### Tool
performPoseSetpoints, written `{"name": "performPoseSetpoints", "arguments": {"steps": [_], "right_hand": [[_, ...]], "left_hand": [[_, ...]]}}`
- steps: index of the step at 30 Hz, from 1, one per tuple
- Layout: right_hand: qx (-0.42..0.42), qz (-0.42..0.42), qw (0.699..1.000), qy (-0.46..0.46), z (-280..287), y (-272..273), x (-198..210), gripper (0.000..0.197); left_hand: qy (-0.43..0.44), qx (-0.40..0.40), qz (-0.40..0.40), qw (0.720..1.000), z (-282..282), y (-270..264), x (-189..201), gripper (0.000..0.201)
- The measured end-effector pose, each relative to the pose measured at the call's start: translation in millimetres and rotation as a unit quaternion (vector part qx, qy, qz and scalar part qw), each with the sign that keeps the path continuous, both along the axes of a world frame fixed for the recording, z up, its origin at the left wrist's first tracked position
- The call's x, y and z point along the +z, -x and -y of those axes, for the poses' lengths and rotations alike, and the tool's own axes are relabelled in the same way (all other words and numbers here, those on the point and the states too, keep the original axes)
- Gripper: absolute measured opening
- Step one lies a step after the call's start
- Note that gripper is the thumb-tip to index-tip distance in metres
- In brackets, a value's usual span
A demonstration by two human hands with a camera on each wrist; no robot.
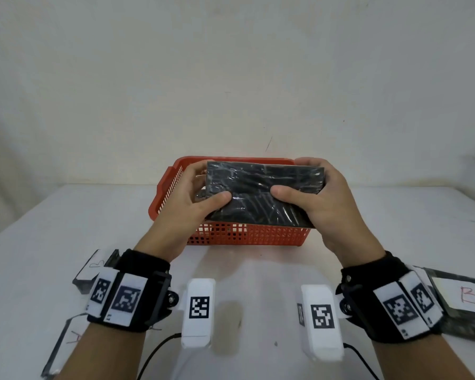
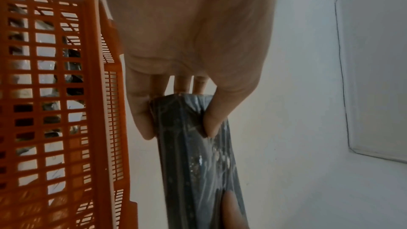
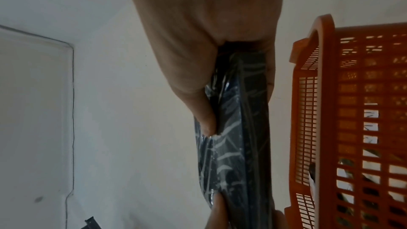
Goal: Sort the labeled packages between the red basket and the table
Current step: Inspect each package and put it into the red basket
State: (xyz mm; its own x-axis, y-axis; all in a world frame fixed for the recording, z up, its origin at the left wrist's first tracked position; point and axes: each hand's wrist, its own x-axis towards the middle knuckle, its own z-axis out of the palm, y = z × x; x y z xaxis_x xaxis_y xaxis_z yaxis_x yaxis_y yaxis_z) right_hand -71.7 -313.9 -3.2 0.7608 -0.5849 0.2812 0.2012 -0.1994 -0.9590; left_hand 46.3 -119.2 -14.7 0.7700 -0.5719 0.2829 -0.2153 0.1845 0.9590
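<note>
Both hands are raised over the red basket [image 1: 247, 234] on the white bench [image 1: 66, 215]: the left hand [image 1: 192, 198] and the right hand [image 1: 318, 198] each grip one end of a flat black package [image 1: 261, 196], thumbs on its near face and fingers [image 2: 141, 116] curled behind it, so it hangs tilted just above the basket. The head view alone shows three more packages lying on the bench, one marked "B" [image 1: 464, 300] beside the right wrist, another [image 1: 93, 270] and one marked "A" [image 1: 66, 341] beside the left wrist. The wrist views show the thin edge of the package and some wrapped things inside the basket, seen through its grid wall.
</note>
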Motion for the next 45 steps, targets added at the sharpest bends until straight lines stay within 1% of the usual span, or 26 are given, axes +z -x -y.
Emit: {"name": "performPoseSetpoints", "arguments": {"steps": [4, 6, 8, 10, 11, 13, 15, 17, 20, 23, 24, 27, 29, 31, 33, 34, 36, 38, 39, 41, 43, 45], "right_hand": [[-0.003, 0.011, 0.999, 0.031, 0, 2, 1, 0.062], [0.0, 0.016, 0.997, 0.077, -2, 5, 2, 0.063], [0.015, 0.019, 0.991, 0.132, -3, 6, 3, 0.067], [0.037, 0.024, 0.987, 0.155, -4, 7, 2, 0.071], [0.046, 0.028, 0.986, 0.157, -4, 8, 3, 0.071], [0.053, 0.04, 0.986, 0.153, -3, 9, 4, 0.068], [0.045, 0.036, 0.99, 0.131, -3, 10, 7, 0.063], [0.041, 0.02, 0.996, 0.081, -3, 10, 9, 0.06], [0.051, -0.007, 0.999, 0.002, -2, 6, 7, 0.051], [0.039, 0.016, 0.998, -0.037, 0, 4, 5, 0.054], [0.028, 0.031, 0.998, -0.036, 1, 4, 5, 0.052], [0.011, 0.054, 0.998, 0.007, 2, 8, 7, 0.038], [0.012, 0.064, 0.998, 0.025, 2, 9, 7, 0.036], [0.02, 0.087, 0.996, 0.03, 1, 10, 6, 0.038], [0.035, 0.117, 0.991, 0.052, -1, 11, 6, 0.043], [0.048, 0.131, 0.988, 0.062, -1, 10, 5, 0.044], [0.077, 0.149, 0.983, 0.077, -1, 10, 4, 0.047], [0.089, 0.144, 0.98, 0.104, 0, 10, 3, 0.051], [0.094, 0.133, 0.98, 0.117, 0, 11, 4, 0.05], [0.1, 0.099, 0.982, 0.129, -2, 14, 6, 0.051], [0.098, 0.076, 0.988, 0.097, -4, 13, 6, 0.056], [0.073, 0.064, 0.995, 0.033, -4, 11, 7, 0.061]], "left_hand": [[-0.018, 0.003, -0.003, 1.0, 1, 1, -1, 0.05], [-0.023, 0.025, 0.006, 0.999, 1, 2, 2, 0.041], [-0.05, 0.045, 0.026, 0.997, -1, 5, 6, 0.033], [-0.075, 0.049, 0.039, 0.995, -3, 5, 8, 0.034], [-0.072, 0.049, 0.039, 0.995, -4, 4, 9, 0.033], [-0.049, 0.051, 0.049, 0.996, -7, 4, 10, 0.036], [-0.027, 0.068, 0.086, 0.994, -8, 1, 10, 0.036], [-0.009, 0.074, 0.121, 0.99, -9, 1, 10, 0.036], [0.008, 0.055, 0.148, 0.987, -9, 3, 9, 0.048], [0.021, 0.037, 0.151, 0.988, -9, 4, 8, 0.047], [0.024, 0.031, 0.149, 0.988, -9, 3, 7, 0.046], [0.035, 0.018, 0.135, 0.99, -8, 2, 4, 0.046], [0.038, 0.011, 0.131, 0.991, -6, 2, 3, 0.045], [0.05, 0.013, 0.125, 0.991, -6, 3, 3, 0.04], [0.064, 0.034, 0.122, 0.99, -6, 4, 6, 0.031], [0.061, 0.049, 0.117, 0.99, -7, 4, 7, 0.032], [0.042, 0.063, 0.08, 0.994, -7, 5, 11, 0.031], [0.024, 0.048, 0.038, 0.998, -8, 3, 13, 0.025], [0.021, 0.039, 0.022, 0.999, -9, 1, 13, 0.026], [0.02, 0.034, 0.023, 0.999, -10, -2, 11, 0.04], [0.024, 0.027, 0.041, 0.998, -11, -4, 9, 0.052], [0.038, 0.032, 0.067, 0.996, -10, -1, 8, 0.052]]}}
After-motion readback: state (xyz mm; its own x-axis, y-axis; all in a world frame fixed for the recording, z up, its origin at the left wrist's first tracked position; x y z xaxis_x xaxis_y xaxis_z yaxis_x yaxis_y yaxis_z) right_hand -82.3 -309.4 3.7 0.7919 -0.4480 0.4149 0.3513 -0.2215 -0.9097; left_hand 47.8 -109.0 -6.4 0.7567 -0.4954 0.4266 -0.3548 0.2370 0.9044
